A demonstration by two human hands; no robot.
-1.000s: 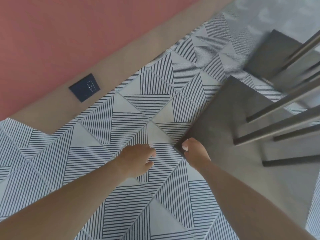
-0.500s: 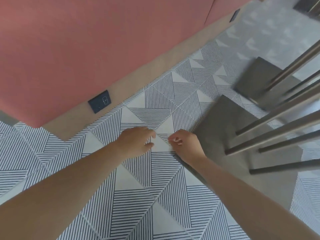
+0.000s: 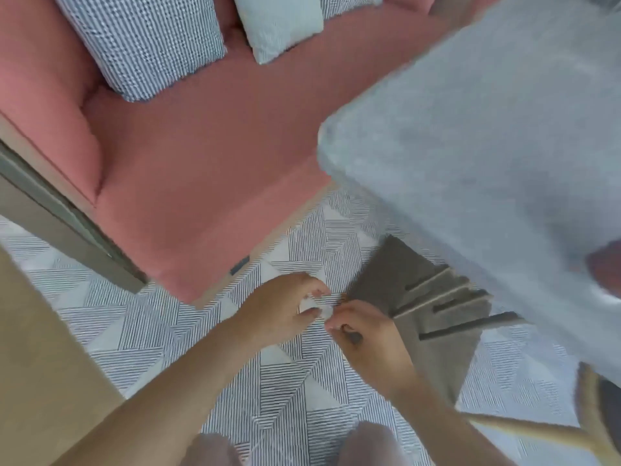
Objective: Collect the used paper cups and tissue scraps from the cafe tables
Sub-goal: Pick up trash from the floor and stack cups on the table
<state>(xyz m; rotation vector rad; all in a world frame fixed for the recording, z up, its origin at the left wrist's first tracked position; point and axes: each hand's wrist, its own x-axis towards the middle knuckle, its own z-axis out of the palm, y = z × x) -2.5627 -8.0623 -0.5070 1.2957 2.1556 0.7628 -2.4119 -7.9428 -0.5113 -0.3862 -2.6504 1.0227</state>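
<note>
A small white tissue scrap sits between my two hands, just above the striped floor tiles. My left hand curls its fingers and thumb round the scrap from the left. Meeting it from the right, my right hand has its fingers curled and pinches the scrap's right edge. Most of the scrap is hidden by fingers. No paper cup is plainly in view; a blurred pinkish thing lies on the grey table top at the right edge.
A grey table top juts in from the upper right, its dark base beside my right hand. A pink sofa with cushions fills the top. A wooden surface is at left, a chair leg at bottom right.
The view has swung up from the floor to the sofa and table. My right hand has brought the white scrap leftward to my left hand, which now closes round it.
</note>
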